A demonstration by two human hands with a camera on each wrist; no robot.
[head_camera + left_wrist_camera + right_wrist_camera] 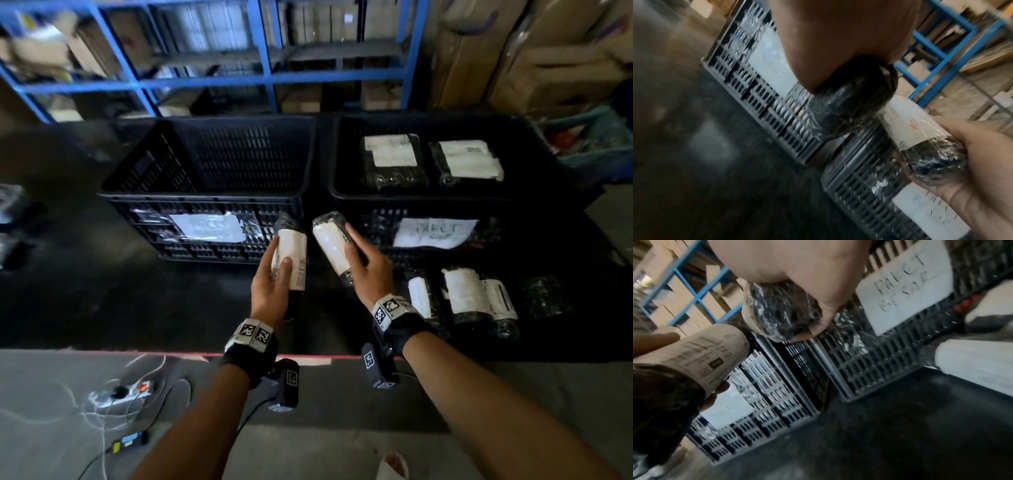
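From the head: grips left parcel (288,223) in left hand (270,291) and right parcel (330,240) in right hand (368,270), both raised over the bench (137,308) before left crate (205,200) and right crate (445,202), labels (291,250) up, likely for reading before sorting. From the left wrist: wraps the left hand round the parcel's dark end, close beside the other, seemingly apart. From the right wrist: clasps the right parcel's end, facing the right crate's sign (906,288), probably to match destination.

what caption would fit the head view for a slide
Left hand grips the left parcel, right hand the right parcel, before two black crates
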